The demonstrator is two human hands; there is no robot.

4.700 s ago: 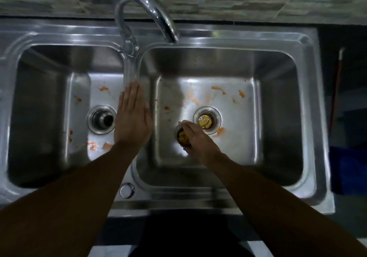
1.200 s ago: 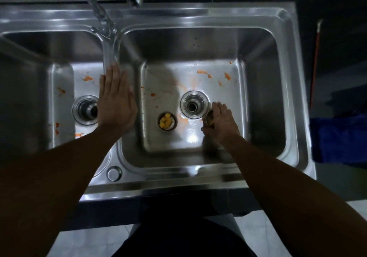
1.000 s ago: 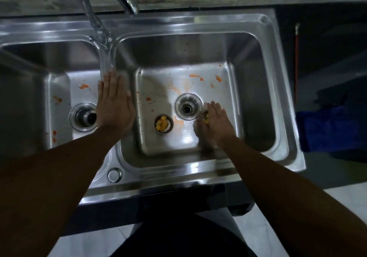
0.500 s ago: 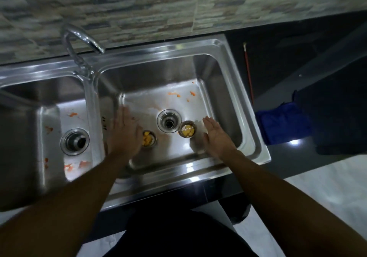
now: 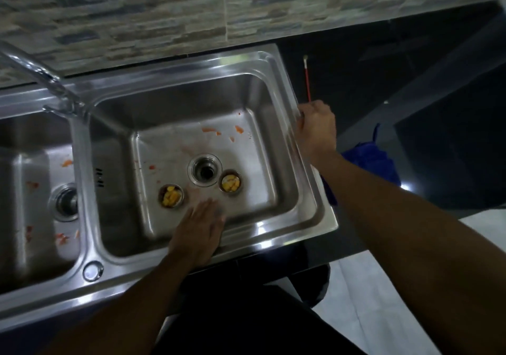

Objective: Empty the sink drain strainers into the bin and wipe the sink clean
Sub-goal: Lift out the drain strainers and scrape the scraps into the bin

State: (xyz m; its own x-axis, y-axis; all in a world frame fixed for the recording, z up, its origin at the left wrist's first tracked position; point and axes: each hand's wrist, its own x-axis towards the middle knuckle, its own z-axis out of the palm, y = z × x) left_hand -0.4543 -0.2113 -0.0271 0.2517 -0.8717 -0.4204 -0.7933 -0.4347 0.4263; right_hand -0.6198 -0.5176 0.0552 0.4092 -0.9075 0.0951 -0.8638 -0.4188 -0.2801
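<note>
Both drains are open, so the lifting-out seems done. The two round metal strainer baskets stand on the floor of the right basin of the stainless steel double sink (image 5: pixel 315 219), one to the left of the right drain hole (image 5: pixel 204 170) and one just to its right. The left strainer basket (image 5: pixel 171 196) and the right strainer basket (image 5: pixel 230 183) are both full of yellow food scraps, so by my reading neither has been emptied. No bin is in view. The wiping is also undone: orange smears (image 5: pixel 210 130) mark the right basin, and more lie around the left drain hole (image 5: pixel 65 202).

The left hand (image 5: pixel 198 232) reaches over the front of the right basin with its fingers straight and released, near the left strainer basket and holding nothing. It is blurred, so contact with the steel is unclear. The right hand (image 5: pixel 317 128) sits at the sink's right rim with its fingers curled. I cannot tell whether they grasp anything.

On the dark glossy desk (image 5: pixel 356 67) to the right lie a thin red stick (image 5: pixel 307 78) and a crumpled blue cloth (image 5: pixel 369 160). A chrome tap (image 5: pixel 41 78) arches over the divider. Stone-patterned wall tiles (image 5: pixel 191 12) run behind, and pale floor tiles (image 5: pixel 369 286) show below.
</note>
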